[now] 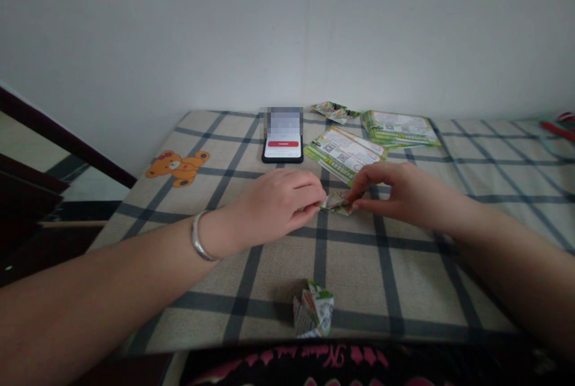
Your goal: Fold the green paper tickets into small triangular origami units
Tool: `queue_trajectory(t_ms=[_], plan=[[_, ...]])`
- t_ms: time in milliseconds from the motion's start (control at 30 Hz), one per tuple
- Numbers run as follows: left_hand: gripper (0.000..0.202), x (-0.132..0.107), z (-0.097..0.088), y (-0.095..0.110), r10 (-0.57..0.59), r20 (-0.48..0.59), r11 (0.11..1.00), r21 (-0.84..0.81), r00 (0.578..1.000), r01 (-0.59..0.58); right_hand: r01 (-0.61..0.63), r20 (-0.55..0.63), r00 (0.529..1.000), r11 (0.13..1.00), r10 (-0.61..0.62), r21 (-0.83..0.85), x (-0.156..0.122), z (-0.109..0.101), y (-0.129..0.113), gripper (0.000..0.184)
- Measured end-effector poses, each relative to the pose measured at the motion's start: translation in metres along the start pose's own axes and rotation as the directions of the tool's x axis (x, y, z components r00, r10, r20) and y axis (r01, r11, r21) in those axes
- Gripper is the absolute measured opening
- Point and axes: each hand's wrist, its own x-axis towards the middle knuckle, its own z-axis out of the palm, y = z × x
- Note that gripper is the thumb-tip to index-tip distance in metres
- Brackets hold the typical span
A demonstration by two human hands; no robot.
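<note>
Over the middle of the table, my left hand [287, 197] and my right hand [395, 191] pinch opposite ends of a small folded paper piece [336, 202], printed in green, white and orange. A silver bangle [200, 236] circles my left wrist. Just beyond my right hand lie loose printed flyers [344, 149], partly fanned out. Nearer to me, by the table's front edge, stands a folded paper shape [314, 311] made from similar printed paper. My fingers cover both ends of the held piece.
A phone [283, 149] with a lit screen lies beyond my left hand. Folded papers [335, 112] and a flyer stack [399, 128] lie near the wall. A bear figure [177, 167] is at the left on the checked cloth [287, 260]. A red object [557, 130] sits far right.
</note>
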Motion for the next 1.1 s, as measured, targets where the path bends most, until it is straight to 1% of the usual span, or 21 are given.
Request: queue_trajectory(t_ms=[167,300,433,533,700,800,933,1000,1100], plan=[[0.008,0.0,-0.001,-0.001,0.008,0.006,1.0,-0.005,1.0,-0.008,0.05,-0.02,0.998,0.993,-0.052,-0.108,-0.003,-0.003,0.003,0.008],[0.009,-0.001,-0.002,-0.002,0.015,0.009,1.0,0.011,1.0,-0.015,0.172,0.004,0.985,0.966,-0.175,-0.193,-0.004,-0.003,0.005,0.009],[0.009,-0.002,-0.001,-0.002,0.02,0.008,1.0,0.008,1.0,-0.02,0.279,0.031,0.96,0.935,-0.279,-0.219,-0.002,0.001,0.005,0.008],[0.008,-0.002,-0.001,-0.001,0.006,0.005,1.0,-0.005,1.0,-0.006,0.331,0.037,0.943,0.916,-0.332,-0.224,-0.001,0.006,0.003,0.013],[0.01,-0.002,-0.002,0.002,-0.047,-0.016,0.999,0.009,0.999,0.047,0.375,0.059,0.927,0.912,-0.37,-0.169,0.001,0.019,-0.003,0.015],[0.015,-0.003,-0.003,0.004,-0.003,-0.029,0.999,0.052,1.0,0.004,0.42,0.029,0.907,0.895,-0.421,-0.153,0.003,0.027,-0.004,0.017],[0.011,-0.002,-0.004,0.005,0.079,0.021,0.989,0.122,0.997,-0.081,0.406,-0.001,0.911,0.898,-0.412,-0.169,0.005,0.031,-0.004,0.018],[0.014,-0.002,-0.004,0.004,0.086,0.036,0.986,0.138,0.996,-0.09,0.401,-0.006,0.913,0.901,-0.407,-0.168,0.006,0.031,-0.004,0.017],[0.015,-0.001,-0.003,0.003,0.069,0.04,0.988,0.135,0.997,-0.074,0.408,-0.003,0.91,0.898,-0.414,-0.164,0.005,0.03,-0.004,0.014]])
